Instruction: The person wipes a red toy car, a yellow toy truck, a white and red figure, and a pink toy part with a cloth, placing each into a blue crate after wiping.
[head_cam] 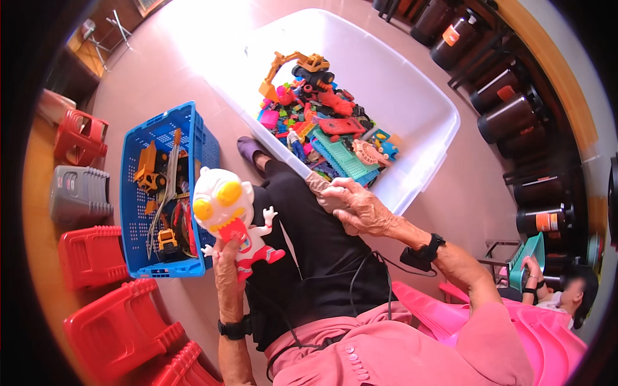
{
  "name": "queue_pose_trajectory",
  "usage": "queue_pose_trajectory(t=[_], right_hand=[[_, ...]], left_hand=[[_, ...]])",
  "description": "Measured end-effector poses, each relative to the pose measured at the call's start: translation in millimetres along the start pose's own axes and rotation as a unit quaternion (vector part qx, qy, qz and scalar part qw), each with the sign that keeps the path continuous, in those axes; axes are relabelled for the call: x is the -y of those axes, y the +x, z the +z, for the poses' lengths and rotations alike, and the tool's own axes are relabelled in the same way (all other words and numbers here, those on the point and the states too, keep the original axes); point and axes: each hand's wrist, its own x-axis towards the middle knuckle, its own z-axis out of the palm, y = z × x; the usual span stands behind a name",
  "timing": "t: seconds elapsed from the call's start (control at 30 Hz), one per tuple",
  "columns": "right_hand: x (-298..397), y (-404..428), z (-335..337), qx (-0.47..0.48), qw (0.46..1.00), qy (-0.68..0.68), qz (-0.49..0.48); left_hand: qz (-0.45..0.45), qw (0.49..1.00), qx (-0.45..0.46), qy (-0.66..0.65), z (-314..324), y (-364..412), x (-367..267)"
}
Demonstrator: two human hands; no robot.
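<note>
My left hand (227, 268) grips a white and red plastic toy figure (256, 236) by its lower body. The figure has big yellow eyes and an open mouth with a red tongue, and it is held up over my left thigh. In my right hand (359, 207) is a crumpled beige cloth (319, 189), beside the near rim of a large clear plastic bin (405, 72). A heap of toys fills part of that bin: a yellow toy excavator (311, 62), a red toy car (342, 126), a teal perforated plate (347, 154) and many small bricks.
To my left stands a blue plastic crate (205, 140) with a yellow toy dump truck (149, 169) inside. Red plastic stools (116, 328) and a grey stool (79, 193) line the left side. Dark jars (507, 118) line the right wall. Another person (562, 299) holds a green basket (533, 251).
</note>
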Motion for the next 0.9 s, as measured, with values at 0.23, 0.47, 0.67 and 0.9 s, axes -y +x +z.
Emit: queue_pose_trajectory(t=[0.23, 0.47, 0.67, 0.9], right_hand=[[33.9, 43.5, -10.1, -0.094, 0.992, 0.077, 0.041], [108.6, 81.4, -48.3, -0.182, 0.935, 0.302, 0.028], [143.6, 108.8, -24.1, -0.164, 0.968, -0.037, -0.185], [89.5, 120.2, 12.8, -0.241, 0.959, 0.008, -0.147]], left_hand=[[-0.017, 1.0, 0.025, -0.003, 13.9, -6.7, -2.9], [-0.026, 0.998, 0.03, 0.051, 28.6, 3.6, 0.4], [-0.044, 0.994, 0.019, 0.096, 53.5, 3.8, -1.3], [-0.008, 0.988, 0.047, 0.148, 65.4, 8.3, 1.3]])
